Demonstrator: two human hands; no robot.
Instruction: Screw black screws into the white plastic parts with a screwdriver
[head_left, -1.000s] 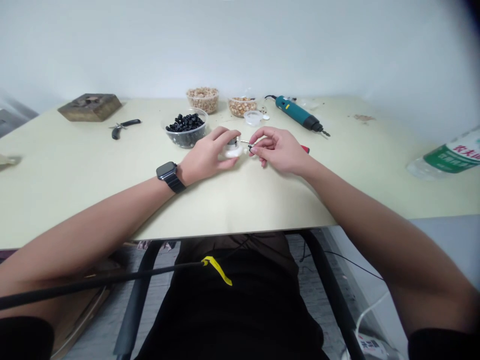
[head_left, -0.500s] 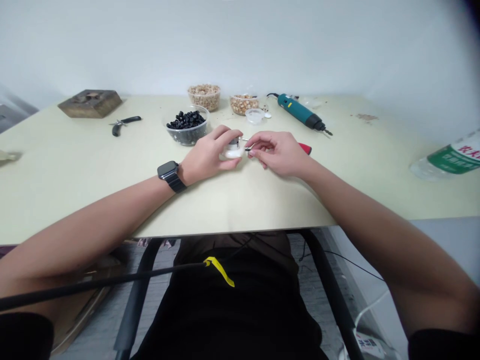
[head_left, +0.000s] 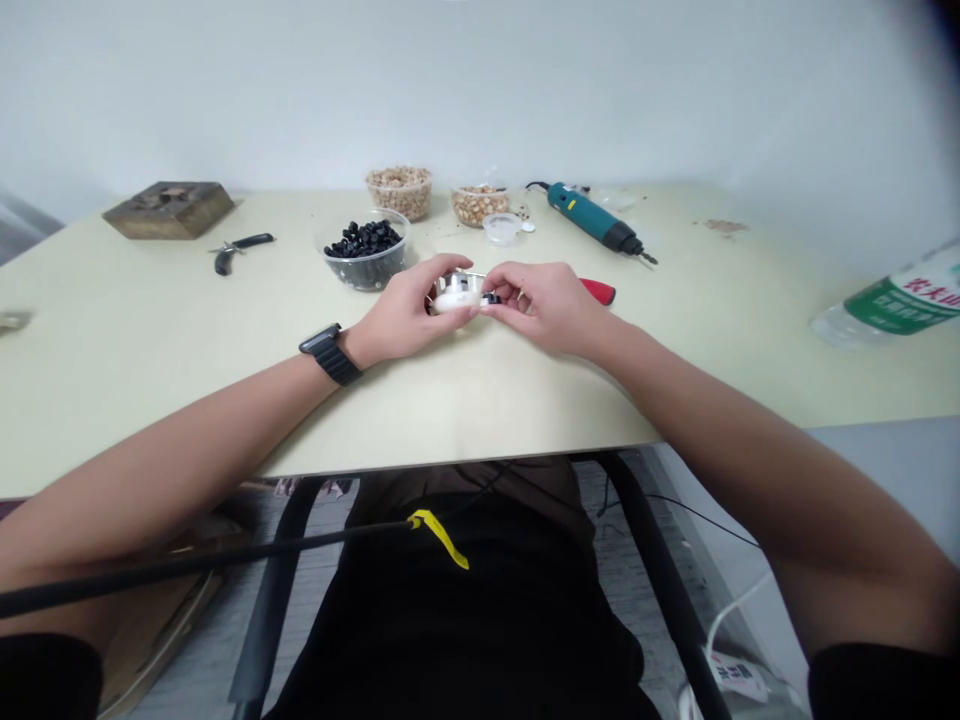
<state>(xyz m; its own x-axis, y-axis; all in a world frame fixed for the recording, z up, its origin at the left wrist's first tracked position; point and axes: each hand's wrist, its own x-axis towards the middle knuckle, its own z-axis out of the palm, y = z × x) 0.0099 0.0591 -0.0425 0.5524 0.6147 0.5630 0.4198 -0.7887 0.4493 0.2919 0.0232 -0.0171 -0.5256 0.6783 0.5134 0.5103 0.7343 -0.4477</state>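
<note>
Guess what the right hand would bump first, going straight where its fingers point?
Probably the white thing in the left hand. The right hand looks so close, they might be touching.

Drill [head_left: 592, 217] was teal, with a yellow mark. Bottle label [head_left: 900, 300] was green and white, red lettering. Handle [head_left: 598, 291] was red. Pieces [head_left: 365, 240] were black. Block [head_left: 169, 209] was brown, maybe mottled.

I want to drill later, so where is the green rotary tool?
In the head view, the rotary tool lies right of the small clear cup, toward the wall.
</note>
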